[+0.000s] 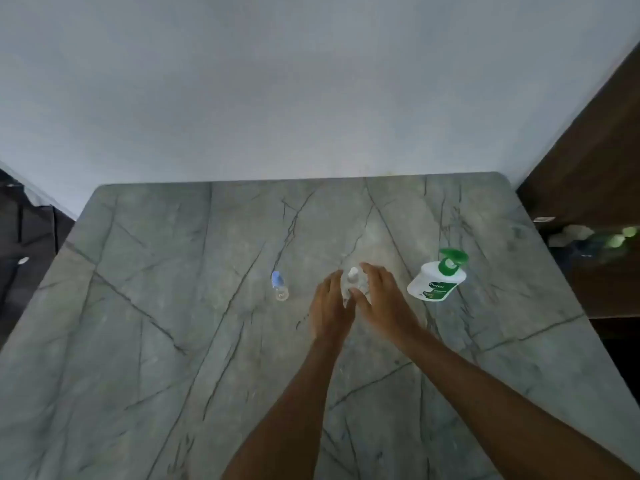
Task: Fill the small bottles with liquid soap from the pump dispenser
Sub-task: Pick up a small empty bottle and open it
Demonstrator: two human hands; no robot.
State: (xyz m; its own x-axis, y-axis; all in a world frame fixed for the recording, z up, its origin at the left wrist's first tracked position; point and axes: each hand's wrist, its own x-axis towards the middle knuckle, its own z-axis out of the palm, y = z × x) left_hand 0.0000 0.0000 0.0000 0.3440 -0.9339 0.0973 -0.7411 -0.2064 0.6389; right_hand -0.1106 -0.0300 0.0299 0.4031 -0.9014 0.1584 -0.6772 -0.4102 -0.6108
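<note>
A small clear bottle with a white cap (pixel 353 276) stands at the middle of the marble table (pixel 173 306). My left hand (pixel 330 306) and my right hand (pixel 381 299) close around it from either side, fingers curled about its body; most of the bottle is hidden between them. A second small clear bottle with a blue cap (pixel 280 286) stands alone to the left. The white pump dispenser with a green pump head (pixel 437 277) stands to the right of my right hand, untouched.
A pale wall rises behind the table's far edge. Dark wooden furniture (pixel 595 168) stands at the right with blurred green and white items (pixel 616 239) on a shelf. Dark objects lie off the table's left edge.
</note>
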